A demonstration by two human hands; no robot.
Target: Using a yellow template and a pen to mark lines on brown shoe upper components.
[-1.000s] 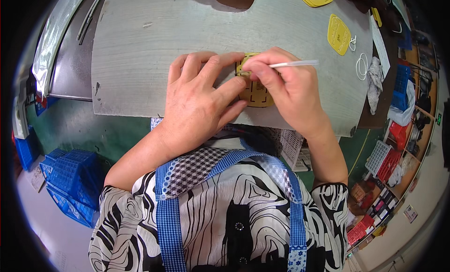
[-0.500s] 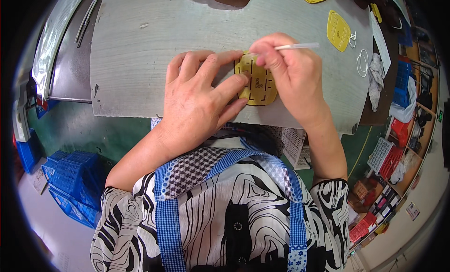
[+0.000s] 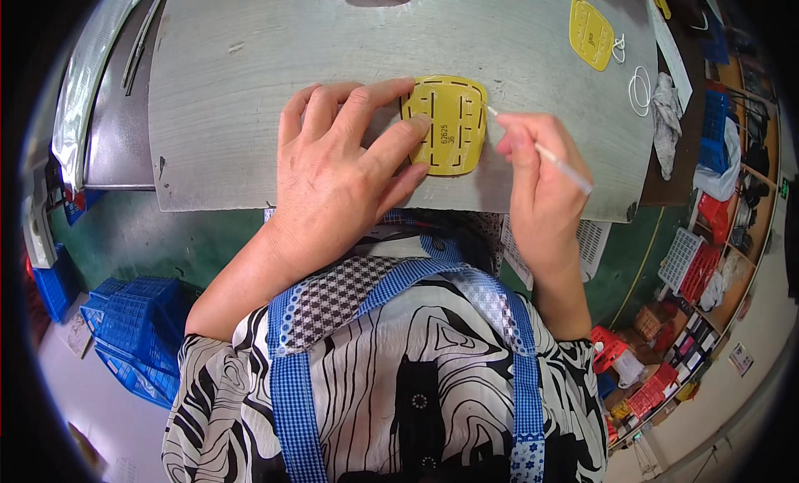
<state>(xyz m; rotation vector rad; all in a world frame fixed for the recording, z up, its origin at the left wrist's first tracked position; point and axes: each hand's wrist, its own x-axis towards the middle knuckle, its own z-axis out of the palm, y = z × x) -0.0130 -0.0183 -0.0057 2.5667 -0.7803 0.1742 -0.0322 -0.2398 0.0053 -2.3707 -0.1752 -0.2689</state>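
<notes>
A yellow template plate (image 3: 457, 138) with rounded corners and rows of dark slots lies flat on the grey worktop. A thin dark edge shows along its left side. My left hand (image 3: 337, 163) is spread out at the plate's left, fingertips and thumb resting on it and pressing it down. In my right hand (image 3: 545, 188), thumb and fingers are closed round a slim white pen (image 3: 562, 164) with a translucent tail. The pen's tip points at the plate's upper right slots; whether it touches cannot be told.
On the grey worktop (image 3: 225, 125), another yellow template (image 3: 591, 34) lies far right beside loops of white cord (image 3: 639, 92). A crumpled grey cloth (image 3: 666, 125) sits at the right edge. Blue crates (image 3: 137, 333) stand on the floor at left; shelves with baskets line the right.
My right hand with the pen has moved right and slightly down, from the plate's top to its right side, uncovering the plate. The left hand stays on the plate.
</notes>
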